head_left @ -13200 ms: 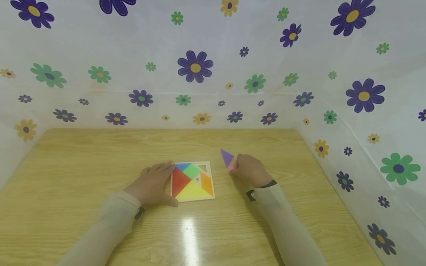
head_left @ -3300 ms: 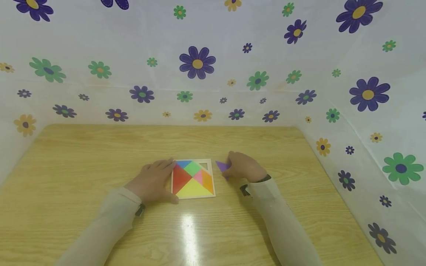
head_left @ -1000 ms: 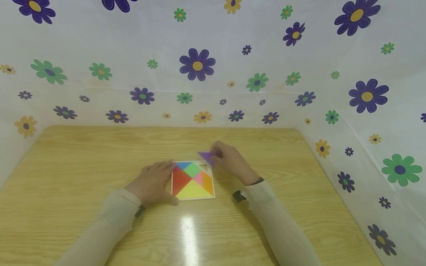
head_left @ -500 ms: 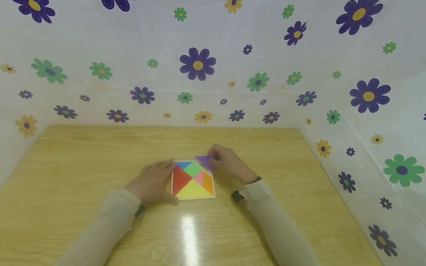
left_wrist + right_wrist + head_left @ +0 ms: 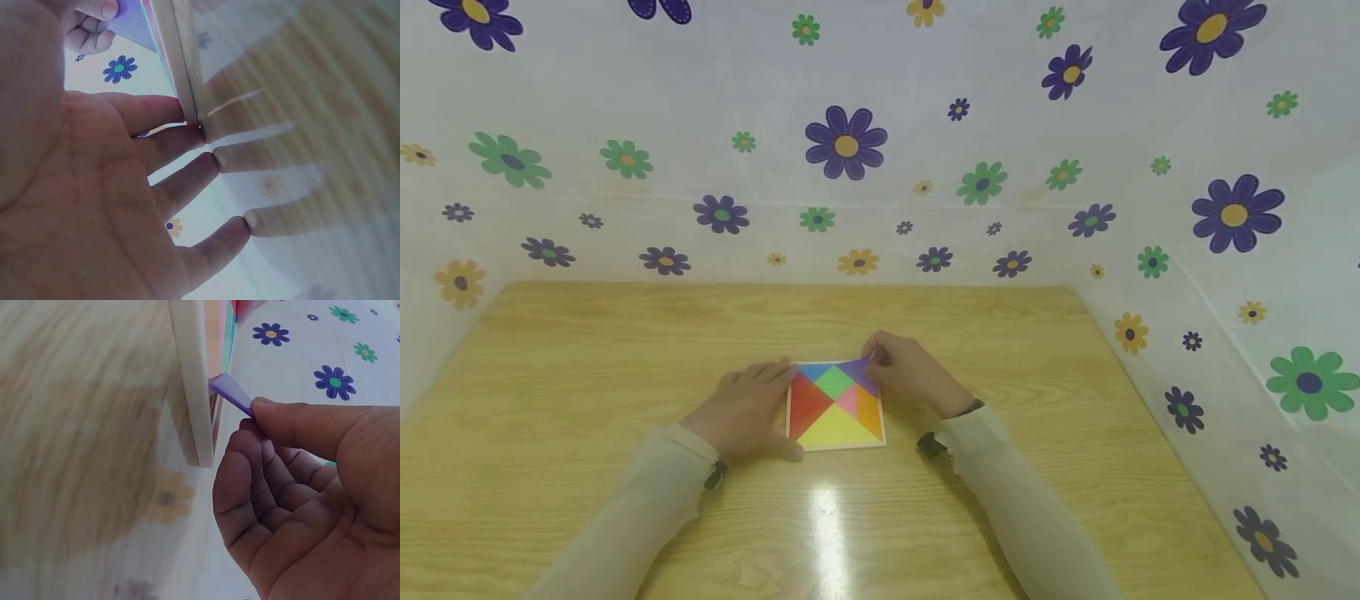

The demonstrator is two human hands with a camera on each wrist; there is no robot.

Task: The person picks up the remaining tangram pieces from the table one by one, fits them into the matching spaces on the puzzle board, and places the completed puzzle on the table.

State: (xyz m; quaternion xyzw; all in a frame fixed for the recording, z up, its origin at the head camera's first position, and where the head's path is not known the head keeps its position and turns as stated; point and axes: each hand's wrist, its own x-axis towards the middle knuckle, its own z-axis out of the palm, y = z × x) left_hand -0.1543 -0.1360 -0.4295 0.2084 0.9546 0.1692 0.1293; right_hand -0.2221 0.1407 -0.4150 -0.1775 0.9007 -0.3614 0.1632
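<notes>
A square tangram tray (image 5: 842, 448) with a pale rim lies on the table, holding flat coloured pieces: blue, green, red, yellow, pink and orange. My left hand (image 5: 745, 412) rests along the tray's left side with fingers spread; in the left wrist view its index fingertip touches the tray edge. Between thumb and fingertips my right hand (image 5: 913, 371) pinches a purple triangle (image 5: 856, 369) at the tray's far right corner. The right wrist view shows this purple triangle (image 5: 234, 394) tilted, its inner end at the recess and its held edge raised above the rim.
The wood-grain table (image 5: 647, 350) surrounds the tray on all sides. A white sheet with printed flowers (image 5: 846, 146) stands behind the table and along its sides. A bright reflection lies on the tabletop in front of the tray.
Earlier the pink piece went into the tray and my right hand took up the purple triangle. Since then it has carried the triangle left and down onto the corner recess. My left hand stays put.
</notes>
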